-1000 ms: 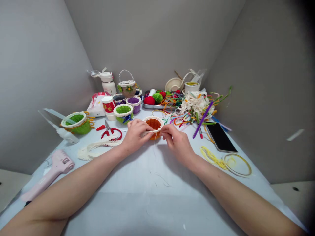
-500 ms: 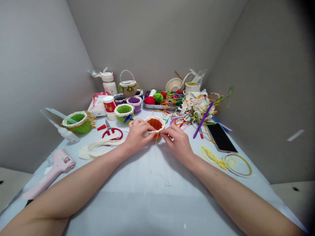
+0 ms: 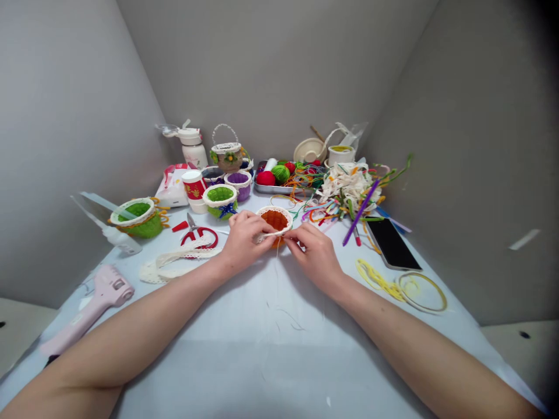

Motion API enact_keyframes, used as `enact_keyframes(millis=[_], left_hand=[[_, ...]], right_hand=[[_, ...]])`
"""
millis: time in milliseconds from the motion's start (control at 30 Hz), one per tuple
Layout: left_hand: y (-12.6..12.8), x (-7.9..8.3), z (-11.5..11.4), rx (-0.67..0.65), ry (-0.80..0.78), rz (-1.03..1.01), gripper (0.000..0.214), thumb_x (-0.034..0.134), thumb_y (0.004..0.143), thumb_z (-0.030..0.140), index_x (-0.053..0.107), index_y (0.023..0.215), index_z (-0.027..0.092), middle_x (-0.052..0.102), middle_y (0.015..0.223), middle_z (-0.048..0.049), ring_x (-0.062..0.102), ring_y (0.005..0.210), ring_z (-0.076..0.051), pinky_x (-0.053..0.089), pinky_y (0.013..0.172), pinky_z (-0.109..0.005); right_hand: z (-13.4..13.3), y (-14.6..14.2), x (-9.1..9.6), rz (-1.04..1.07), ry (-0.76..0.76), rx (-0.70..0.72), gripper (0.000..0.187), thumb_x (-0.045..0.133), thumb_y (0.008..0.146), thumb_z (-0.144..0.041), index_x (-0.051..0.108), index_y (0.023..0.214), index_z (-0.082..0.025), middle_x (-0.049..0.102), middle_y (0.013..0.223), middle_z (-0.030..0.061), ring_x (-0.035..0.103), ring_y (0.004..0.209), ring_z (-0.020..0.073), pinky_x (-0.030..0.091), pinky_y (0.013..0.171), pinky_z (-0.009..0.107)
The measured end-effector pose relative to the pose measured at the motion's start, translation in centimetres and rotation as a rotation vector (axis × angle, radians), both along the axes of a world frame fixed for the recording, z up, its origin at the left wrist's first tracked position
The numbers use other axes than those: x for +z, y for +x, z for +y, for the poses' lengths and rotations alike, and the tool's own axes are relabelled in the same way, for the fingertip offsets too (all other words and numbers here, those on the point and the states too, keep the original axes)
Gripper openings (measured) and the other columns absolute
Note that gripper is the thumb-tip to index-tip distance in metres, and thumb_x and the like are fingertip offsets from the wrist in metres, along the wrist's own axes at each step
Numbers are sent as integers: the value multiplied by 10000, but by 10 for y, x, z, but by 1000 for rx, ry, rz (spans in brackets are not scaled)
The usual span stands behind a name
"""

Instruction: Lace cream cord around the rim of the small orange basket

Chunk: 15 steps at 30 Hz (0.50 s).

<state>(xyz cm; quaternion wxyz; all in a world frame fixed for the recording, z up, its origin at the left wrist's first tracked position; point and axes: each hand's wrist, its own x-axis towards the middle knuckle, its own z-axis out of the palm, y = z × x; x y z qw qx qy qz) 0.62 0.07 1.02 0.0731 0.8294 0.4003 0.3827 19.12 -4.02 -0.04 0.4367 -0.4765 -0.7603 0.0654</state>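
Observation:
A small orange woven basket (image 3: 274,219) with a white lace rim stands at the table's middle, between my hands. My left hand (image 3: 248,237) is closed on the near left part of its rim, thumb and fingers pinching the lace. At the rim's near right side, my right hand (image 3: 312,249) has its fingertips pressed together; what they pinch is too small to make out. A thin pale thread (image 3: 278,256) hangs from the rim between the two hands. Loose thread bits (image 3: 290,320) lie on the cloth nearer to me.
Left: red-handled scissors (image 3: 200,237), a lace strip (image 3: 168,265), a pink glue gun (image 3: 94,302), a green basket (image 3: 137,218). Behind: a tray (image 3: 279,189) of yarn balls and more small baskets. Right: tangled yarn and lace (image 3: 349,186), a phone (image 3: 393,243), a yellow-wrapped ring (image 3: 423,292).
Both hands stay at the basket rim almost unmoved. The right hand's fingers have shifted very slightly, and the hanging thread falls a little differently.

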Motion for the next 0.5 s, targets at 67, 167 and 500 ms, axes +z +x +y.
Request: enact_keyframes(millis=[67, 167, 500], left_hand=[[1, 0, -1, 0, 15, -4, 47, 704, 825, 252, 738, 801, 232, 748, 866, -12, 565, 927, -218, 333, 873, -410], [2, 0, -2, -6, 42, -16, 58, 701, 831, 242, 731, 784, 227, 743, 839, -9, 555, 913, -215, 335, 858, -408], [4, -1, -6, -20, 93, 37, 101, 660, 871, 265, 734, 813, 228, 737, 849, -22, 540, 950, -225, 310, 880, -433]], right_hand=[[-2, -2, -1, 33, -26, -15, 105, 575, 895, -165, 667, 852, -192, 613, 792, 30, 569, 759, 163, 431, 685, 281], [-4, -6, -1, 108, -82, -40, 102, 587, 879, -169, 650, 801, -190, 611, 764, 17, 558, 714, 148, 423, 664, 270], [-4, -13, 0, 368, -315, -51, 113, 604, 834, -249, 644, 756, -178, 653, 759, 11, 562, 681, 134, 420, 654, 267]])
